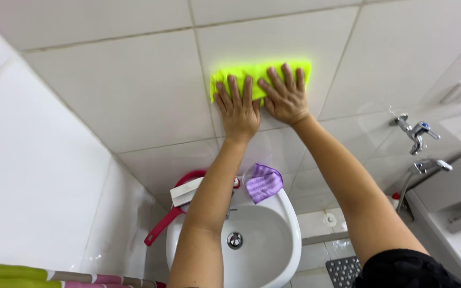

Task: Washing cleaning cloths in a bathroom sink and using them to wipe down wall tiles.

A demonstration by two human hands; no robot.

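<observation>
Under both flat, spread palms, left hand (237,109) beside right hand (285,95), a bright yellow-green cloth (260,74) lies pressed against the white wall tile (134,80), mid-wipe by the look, so steady pressure seems needed next.

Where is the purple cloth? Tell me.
In the head view, the purple cloth lies on the white sink's back rim, between the person's forearms, below the green cloth.

You have two hands (238,109) (286,96), two cloths: one yellow-green (260,74) under your fingers, one purple (263,182) below; two taps (416,132) (430,165), one basin (262,250)
</observation>
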